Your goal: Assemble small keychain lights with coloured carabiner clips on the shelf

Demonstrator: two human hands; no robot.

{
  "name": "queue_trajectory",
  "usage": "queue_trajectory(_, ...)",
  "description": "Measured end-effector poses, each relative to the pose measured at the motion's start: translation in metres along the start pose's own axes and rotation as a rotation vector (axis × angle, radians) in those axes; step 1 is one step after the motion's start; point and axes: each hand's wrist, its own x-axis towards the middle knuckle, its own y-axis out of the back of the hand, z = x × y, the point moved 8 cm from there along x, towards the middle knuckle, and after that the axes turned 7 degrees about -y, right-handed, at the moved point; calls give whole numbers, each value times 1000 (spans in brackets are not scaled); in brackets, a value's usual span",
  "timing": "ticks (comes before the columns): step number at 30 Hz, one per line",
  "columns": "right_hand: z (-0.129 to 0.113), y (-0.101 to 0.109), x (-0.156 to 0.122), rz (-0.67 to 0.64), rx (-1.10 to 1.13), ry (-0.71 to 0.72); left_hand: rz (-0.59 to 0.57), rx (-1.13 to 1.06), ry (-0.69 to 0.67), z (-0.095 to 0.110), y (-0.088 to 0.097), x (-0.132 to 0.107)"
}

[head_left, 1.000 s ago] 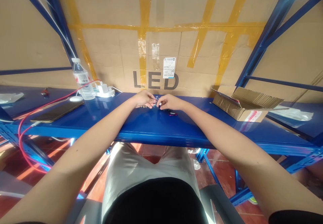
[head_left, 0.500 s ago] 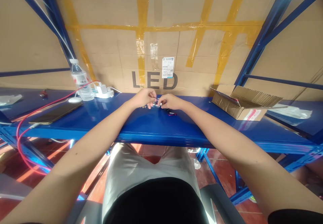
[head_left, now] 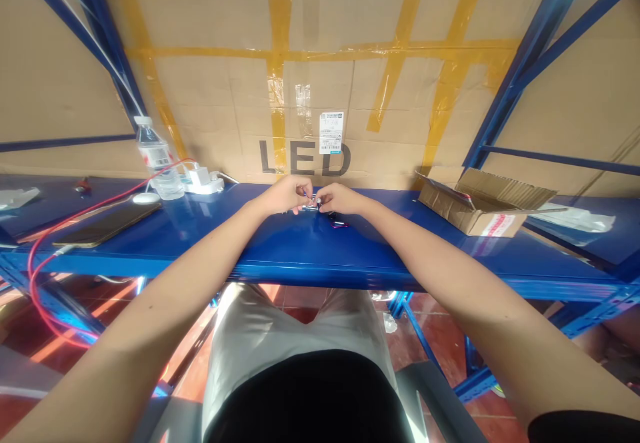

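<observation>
My left hand (head_left: 285, 195) and my right hand (head_left: 338, 198) meet over the far middle of the blue metal shelf (head_left: 310, 250). Both pinch a small shiny metal part (head_left: 311, 202) between their fingertips; it is too small to name. Several more small parts, one pinkish (head_left: 340, 223), lie on the shelf just right of and below my right hand. More tiny pieces sit under my left hand.
A taped cardboard sheet marked LED (head_left: 310, 96) backs the shelf. At left stand a water bottle (head_left: 153, 156), a white charger block (head_left: 203, 178), a phone (head_left: 107, 224) and a red cable (head_left: 55, 243). An open cardboard box (head_left: 483, 202) sits at right. Blue rack posts flank both sides.
The view has drifted slightly left and down. My hands stay together at the same spot, their fingers shifting a little on the small part.
</observation>
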Motion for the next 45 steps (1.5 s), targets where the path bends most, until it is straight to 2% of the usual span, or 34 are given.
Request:
queue_trajectory(4,1,1,0,4,-23,-3,-39,38,-4,-7,-1,0)
queue_trajectory(9,1,4,0,5,-11,-33,-178,100,27,-23,-11,-1)
queue_trajectory(17,0,3,-2,1,-19,-38,-271,143,14,-31,-13,-1)
queue_trajectory(24,1,3,-2,-7,-7,-68,-172,266,-13,-28,-11,7)
queue_trajectory(32,-2,3,-5,-20,22,-86,-129,225,61,-32,-8,5)
queue_trajectory(45,-3,5,-5,-8,-17,-91,-176,289,109,-37,-19,13)
